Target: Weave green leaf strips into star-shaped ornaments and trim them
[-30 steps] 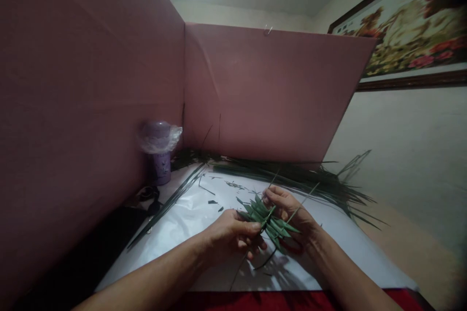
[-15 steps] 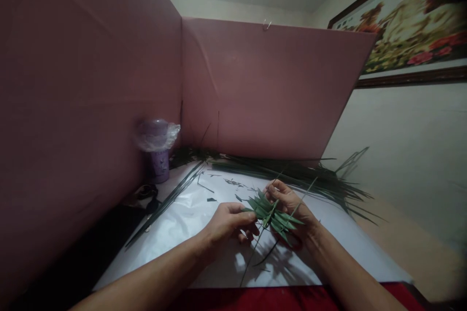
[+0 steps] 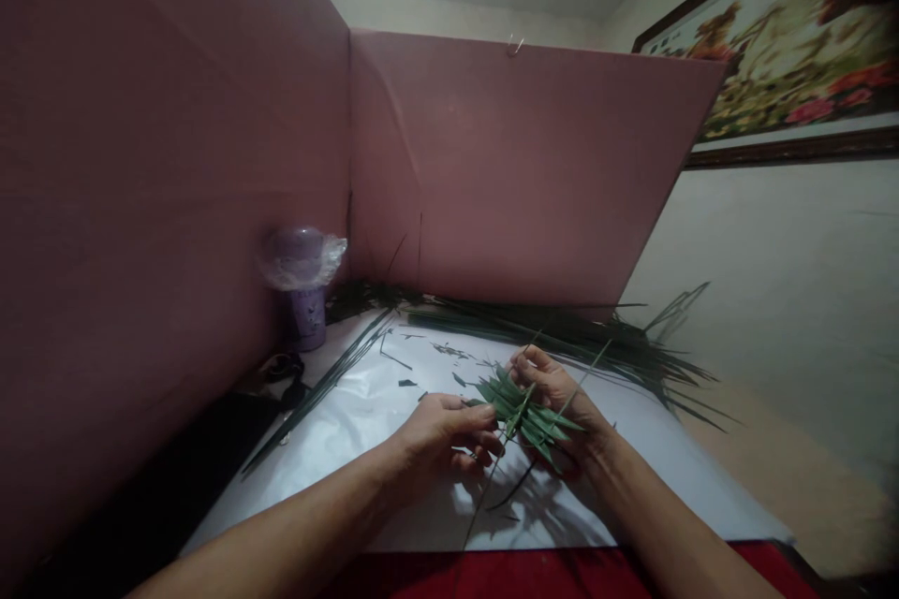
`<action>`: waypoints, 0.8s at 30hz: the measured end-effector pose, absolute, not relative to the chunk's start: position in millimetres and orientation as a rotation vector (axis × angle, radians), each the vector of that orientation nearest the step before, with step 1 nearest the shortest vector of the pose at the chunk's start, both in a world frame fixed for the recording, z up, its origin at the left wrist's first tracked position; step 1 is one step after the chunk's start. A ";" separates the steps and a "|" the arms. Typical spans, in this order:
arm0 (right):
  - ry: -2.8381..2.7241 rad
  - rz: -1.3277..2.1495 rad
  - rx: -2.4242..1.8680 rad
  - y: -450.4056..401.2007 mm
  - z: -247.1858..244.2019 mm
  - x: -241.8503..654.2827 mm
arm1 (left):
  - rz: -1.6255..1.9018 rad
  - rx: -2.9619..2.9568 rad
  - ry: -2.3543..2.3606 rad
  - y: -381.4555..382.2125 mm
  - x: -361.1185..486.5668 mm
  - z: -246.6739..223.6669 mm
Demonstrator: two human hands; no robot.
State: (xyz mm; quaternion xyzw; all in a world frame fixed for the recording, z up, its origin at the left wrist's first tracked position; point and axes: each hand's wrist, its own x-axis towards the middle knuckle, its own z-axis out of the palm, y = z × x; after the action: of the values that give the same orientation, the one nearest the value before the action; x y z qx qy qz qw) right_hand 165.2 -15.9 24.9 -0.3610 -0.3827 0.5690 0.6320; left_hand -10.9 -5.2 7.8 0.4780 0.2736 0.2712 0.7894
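Between my hands is a woven piece of green leaf strips [image 3: 523, 412], its pointed ends fanning out to both sides and thin strips trailing from it. My left hand [image 3: 456, 435] pinches its left edge between thumb and fingers. On the far right side, my right hand [image 3: 554, 384] closes its thumb and fingers on the piece and a thin strip. The palm side of my right hand is partly hidden by the leaves. Below the piece, its shadow falls on the white table cover [image 3: 414, 505].
Long green leaves [image 3: 534, 328] lie in a pile along the back. More long strips [image 3: 323, 393] run down the left edge. Small leaf scraps [image 3: 449, 351] are scattered mid-table. A purple cup [image 3: 307, 314] with clear plastic stands back left. Pink panels [image 3: 520, 168] enclose the left and back.
My left hand has shifted slightly right and its fingers have curled a little more under the woven piece. My right hand and the piece have hardly moved.
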 end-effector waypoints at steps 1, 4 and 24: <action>-0.871 1.300 -0.823 -15.1 24.5 165.4 | 0.545 1.007 0.581 -5.0 -10.6 6.9; -0.858 1.295 -0.812 -12.8 23.1 166.6 | 0.459 1.003 0.565 -5.1 -9.1 4.4; -1.074 1.098 -1.127 -8.3 10.3 169.6 | 0.734 1.095 0.557 -3.7 -8.4 12.0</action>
State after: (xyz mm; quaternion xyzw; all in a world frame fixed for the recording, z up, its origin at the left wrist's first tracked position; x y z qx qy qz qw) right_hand 169.6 -8.3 10.3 -0.4820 -0.4596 0.4696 0.5796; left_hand -8.4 -3.7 12.0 0.5019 0.2552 0.3364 0.7548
